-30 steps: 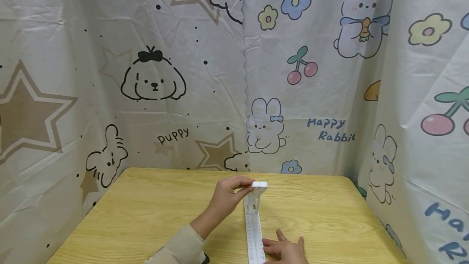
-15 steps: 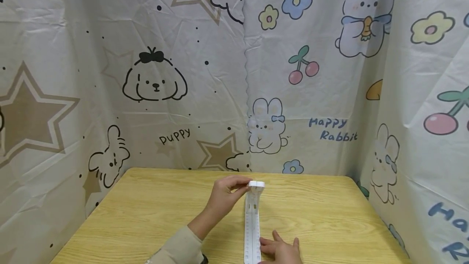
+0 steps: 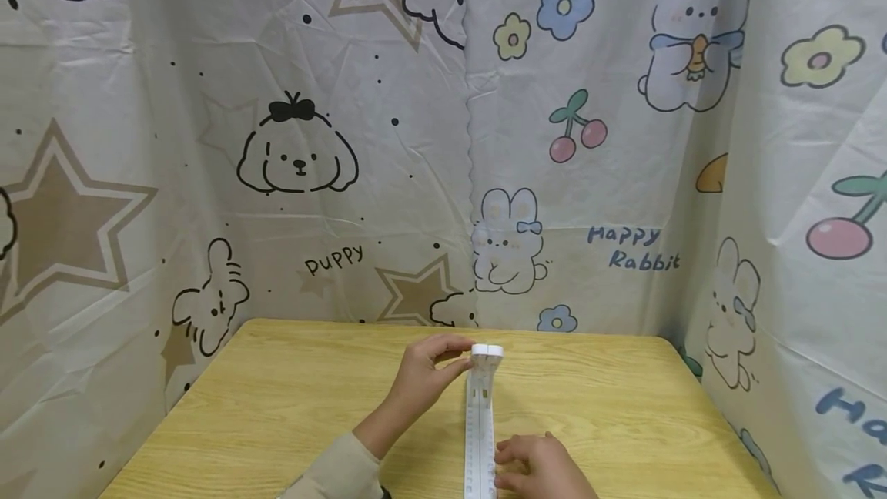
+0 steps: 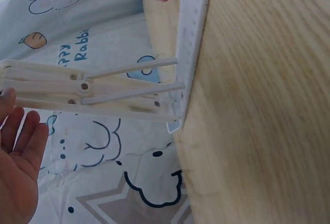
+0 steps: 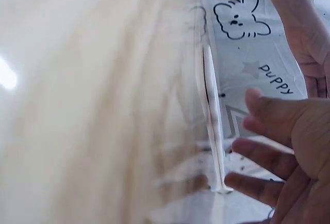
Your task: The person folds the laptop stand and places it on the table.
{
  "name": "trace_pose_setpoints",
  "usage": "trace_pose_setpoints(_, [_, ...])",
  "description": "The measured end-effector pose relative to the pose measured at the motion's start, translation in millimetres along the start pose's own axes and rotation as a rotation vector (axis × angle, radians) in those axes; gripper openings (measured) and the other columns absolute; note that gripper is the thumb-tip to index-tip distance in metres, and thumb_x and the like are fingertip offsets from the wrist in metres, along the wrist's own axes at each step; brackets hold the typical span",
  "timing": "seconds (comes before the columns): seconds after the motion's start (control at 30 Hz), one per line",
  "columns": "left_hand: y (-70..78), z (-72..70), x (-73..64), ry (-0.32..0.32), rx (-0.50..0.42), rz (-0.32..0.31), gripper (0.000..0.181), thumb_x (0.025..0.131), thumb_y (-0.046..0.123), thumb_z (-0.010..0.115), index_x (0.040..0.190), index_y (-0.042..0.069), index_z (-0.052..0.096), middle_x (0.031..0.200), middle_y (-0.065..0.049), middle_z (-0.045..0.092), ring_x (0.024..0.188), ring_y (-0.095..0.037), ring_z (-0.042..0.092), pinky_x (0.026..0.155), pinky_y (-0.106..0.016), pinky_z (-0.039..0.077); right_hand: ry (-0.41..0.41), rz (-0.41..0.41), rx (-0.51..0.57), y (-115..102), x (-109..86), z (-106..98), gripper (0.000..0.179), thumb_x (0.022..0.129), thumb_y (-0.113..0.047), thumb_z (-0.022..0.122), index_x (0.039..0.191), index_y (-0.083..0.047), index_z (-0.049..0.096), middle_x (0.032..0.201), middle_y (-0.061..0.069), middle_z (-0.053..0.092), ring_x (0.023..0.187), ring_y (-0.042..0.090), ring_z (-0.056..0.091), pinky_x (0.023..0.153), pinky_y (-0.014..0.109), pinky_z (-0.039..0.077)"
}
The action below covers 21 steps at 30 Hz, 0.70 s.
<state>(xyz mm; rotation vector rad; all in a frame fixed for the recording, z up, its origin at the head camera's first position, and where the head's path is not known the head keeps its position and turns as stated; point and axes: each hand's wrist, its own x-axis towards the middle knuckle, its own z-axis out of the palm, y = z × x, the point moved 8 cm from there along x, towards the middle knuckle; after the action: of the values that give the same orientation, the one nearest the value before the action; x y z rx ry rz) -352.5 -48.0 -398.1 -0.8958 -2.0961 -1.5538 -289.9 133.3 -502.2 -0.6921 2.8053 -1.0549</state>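
The white folding rack [image 3: 480, 422] lies lengthwise down the lower centre of the wooden table [image 3: 277, 406] — left hand [image 3: 423, 376] pinching its raised far end, right hand [image 3: 537, 468] with loosely straight fingers resting against its near end.

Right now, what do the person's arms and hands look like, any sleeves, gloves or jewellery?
Both hands are bare, with no gloves or rings visible. The left hand comes out of a long beige fabric sleeve with a plain cuff. The right hand shows only to the wrist at the frame's bottom edge, so its sleeve cannot be seen.
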Motion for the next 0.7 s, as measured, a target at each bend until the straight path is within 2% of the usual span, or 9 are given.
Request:
trace_pose_setpoints(0.07, [-4.0,-0.9,-2.2,0.000,0.016,-0.021,0.025,0.087,0.007,0.080,0.112,0.012,0.076,0.112,0.000,0.075,0.105,-0.022,0.072,0.092,-0.027,0.060,0.012,-0.023,-0.026,-1.2,3.2,-4.3,0.024,0.085,-0.034,0.083,0.099,-0.015,0.080,0.114,0.002,0.077,0.110,0.032,0.070,0.102,0.073,0.042])
trace_pose_setpoints(0.13, [-9.4,-1.2,-4.8,-0.007,0.031,-0.054,0.026,0.087,0.007,0.081,0.112,0.012,0.076,0.113,0.000,0.074,0.107,-0.021,0.071,0.093,-0.029,0.060,0.036,-0.032,-0.059,-0.3,7.0,-8.9,0.025,0.086,-0.036,0.082,0.100,-0.016,0.080,0.114,0.001,0.077,0.108,0.028,0.071,0.096,0.061,0.054])
trace_pose_setpoints(0.2, [-16.3,-1.0,-7.8,-0.021,0.047,-0.100,0.027,0.087,0.008,0.081,0.113,0.011,0.076,0.114,-0.001,0.074,0.109,-0.021,0.070,0.095,-0.034,0.060,0.063,-0.026,-0.079,1.5,10.8,-13.8,0.025,0.086,-0.036,0.082,0.101,-0.016,0.080,0.115,0.001,0.076,0.109,0.028,0.071,0.091,0.054,0.059])
trace_pose_setpoints(0.33, [-31.4,2.5,-14.6,-0.059,0.087,-0.193,0.026,0.088,0.014,0.081,0.113,0.009,0.076,0.115,-0.002,0.074,0.111,-0.023,0.068,0.097,-0.044,0.059,0.117,-0.013,-0.124,6.1,19.2,-23.7,0.024,0.086,-0.033,0.082,0.101,-0.015,0.080,0.116,0.002,0.075,0.112,0.031,0.069,0.094,0.056,0.057])
trace_pose_setpoints(0.43, [-43.4,7.1,-18.9,-0.089,0.123,-0.255,0.025,0.088,0.016,0.082,0.111,0.009,0.076,0.114,-0.001,0.074,0.111,-0.024,0.067,0.097,-0.047,0.058,0.155,-0.004,-0.138,10.1,27.9,-30.4,0.024,0.086,-0.031,0.083,0.102,-0.014,0.080,0.118,0.004,0.075,0.114,0.032,0.068,0.098,0.057,0.055])
trace_pose_setpoints(0.63, [-67.8,18.8,-25.6,-0.157,0.194,-0.372,0.023,0.088,0.015,0.082,0.109,0.008,0.076,0.120,-0.005,0.071,0.117,-0.030,0.063,0.100,-0.053,0.054,0.195,0.058,-0.088,22.1,50.8,-35.7,0.023,0.087,-0.029,0.082,0.105,-0.015,0.078,0.126,0.005,0.072,0.124,0.035,0.063,0.105,0.059,0.050])
trace_pose_setpoints(0.7, [-73.6,22.7,-26.5,-0.176,0.210,-0.391,0.022,0.087,0.015,0.082,0.106,0.007,0.076,0.123,-0.008,0.070,0.120,-0.034,0.062,0.103,-0.057,0.051,0.206,0.071,-0.081,25.6,58.3,-35.4,0.024,0.087,-0.028,0.083,0.106,-0.015,0.078,0.128,0.007,0.071,0.126,0.036,0.061,0.107,0.059,0.048])
